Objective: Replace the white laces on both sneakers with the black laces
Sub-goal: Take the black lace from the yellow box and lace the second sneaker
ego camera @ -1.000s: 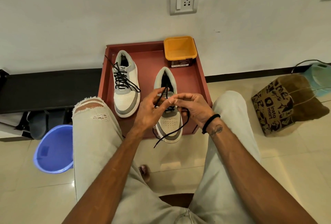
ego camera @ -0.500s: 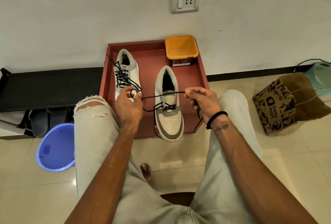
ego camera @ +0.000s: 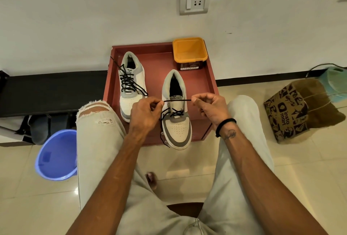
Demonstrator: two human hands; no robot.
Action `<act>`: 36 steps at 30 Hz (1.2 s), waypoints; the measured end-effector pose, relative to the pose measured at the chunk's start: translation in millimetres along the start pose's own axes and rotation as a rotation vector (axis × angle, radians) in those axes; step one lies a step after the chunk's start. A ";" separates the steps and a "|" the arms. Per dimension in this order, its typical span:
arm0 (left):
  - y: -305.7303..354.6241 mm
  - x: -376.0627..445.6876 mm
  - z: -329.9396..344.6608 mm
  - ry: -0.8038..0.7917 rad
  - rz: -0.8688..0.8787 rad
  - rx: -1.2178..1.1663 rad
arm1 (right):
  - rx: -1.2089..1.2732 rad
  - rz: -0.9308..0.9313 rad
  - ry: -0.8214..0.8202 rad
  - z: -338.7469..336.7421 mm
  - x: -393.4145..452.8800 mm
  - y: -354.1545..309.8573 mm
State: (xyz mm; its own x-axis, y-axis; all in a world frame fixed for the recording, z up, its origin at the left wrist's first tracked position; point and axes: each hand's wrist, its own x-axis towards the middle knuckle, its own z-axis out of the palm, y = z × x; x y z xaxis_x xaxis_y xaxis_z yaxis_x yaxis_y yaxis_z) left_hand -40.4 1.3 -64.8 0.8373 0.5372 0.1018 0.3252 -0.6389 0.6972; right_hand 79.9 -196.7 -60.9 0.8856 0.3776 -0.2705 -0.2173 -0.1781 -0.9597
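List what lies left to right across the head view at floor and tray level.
blue bucket → fully laced sneaker → half-laced sneaker → printed paper bag

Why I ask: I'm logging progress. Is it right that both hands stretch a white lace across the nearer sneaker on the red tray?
Not quite: the head view shows the lace is black, not white. The left hand and right hand do pinch it taut across the nearer sneaker on the red tray.

Black lace (ego camera: pixel 177 100) taut between pinching left hand (ego camera: pixel 145 111) and right hand (ego camera: pixel 211 108), above right sneaker (ego camera: pixel 176 111).
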 end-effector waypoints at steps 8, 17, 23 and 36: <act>16.7 -9.3 17.1 -0.086 0.304 0.117 | -0.167 -0.045 -0.247 12.9 -7.8 0.5; 10.9 -12.2 27.0 -0.055 0.298 0.127 | -0.248 -0.134 -0.203 16.6 -9.6 3.1; 9.4 -8.0 29.9 -0.004 0.251 0.117 | -0.573 -0.317 -0.180 16.4 -3.9 10.9; 11.4 -0.7 42.8 0.033 0.252 0.223 | -0.513 -0.205 -0.120 17.4 -5.1 11.6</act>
State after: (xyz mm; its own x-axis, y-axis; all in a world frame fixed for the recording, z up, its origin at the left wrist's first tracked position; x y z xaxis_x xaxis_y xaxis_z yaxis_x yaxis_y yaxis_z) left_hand -18.4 -29.9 -87.4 0.8900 0.3625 0.2767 0.2011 -0.8565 0.4753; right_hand 65.8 -184.9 -71.9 0.8292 0.5464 -0.1178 0.2082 -0.4975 -0.8421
